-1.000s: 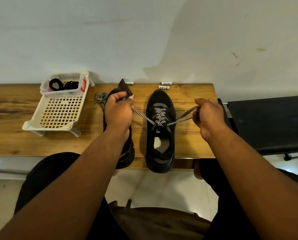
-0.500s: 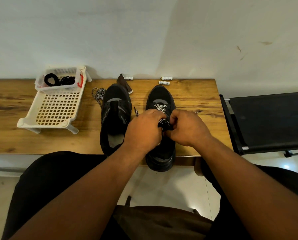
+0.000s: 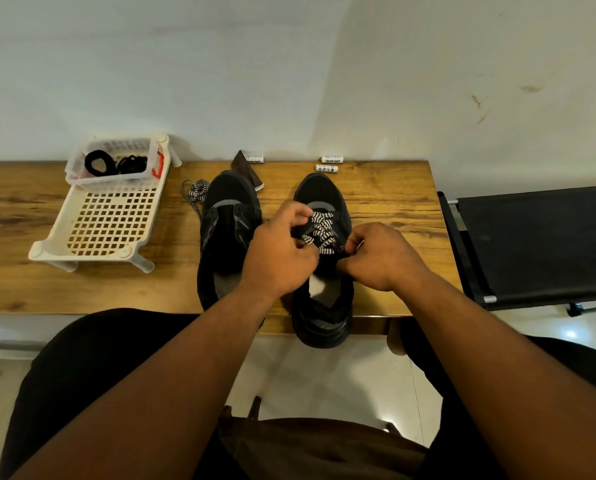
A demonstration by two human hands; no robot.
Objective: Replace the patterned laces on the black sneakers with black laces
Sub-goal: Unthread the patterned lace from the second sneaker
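Over the right sneaker (image 3: 321, 258) both hands now sit close together at the lacing, vs a sec ago when they were spread wide w/ the patterned lace (image 3: 319, 232) ends pulled out taut to either side. Half a sec ago they had already closed in on the eyelets, bunched right over the tongue; now they've parted a bit, so the zigzag crossings show between them. My read: one row has been slackened & pulled through, and they're going for the next crossing down, so unlacing of this shoe is partway, several rows left near the toe. Left hand (image 3: 282, 251) hovers over the inner side of the shoe, fingers curled, thumb & forefinger pinching at a lace strand near the upper crossings. Right hand (image 3: 381, 258) is knuckles-up at the outer eyelets, fingertips tucked in & seemingly nipping the lace there; exact contact is hidden. Left sneaker (image 3: 229, 237) lies just beside, already laceless, w/ its removed patterned lace (image 3: 194, 192) bundled by its toe. Black laces (image 3: 116, 163) wait coiled in the clear tub on the white rack (image 3: 106, 226), well apart on the wooden table (image 3: 393, 202).
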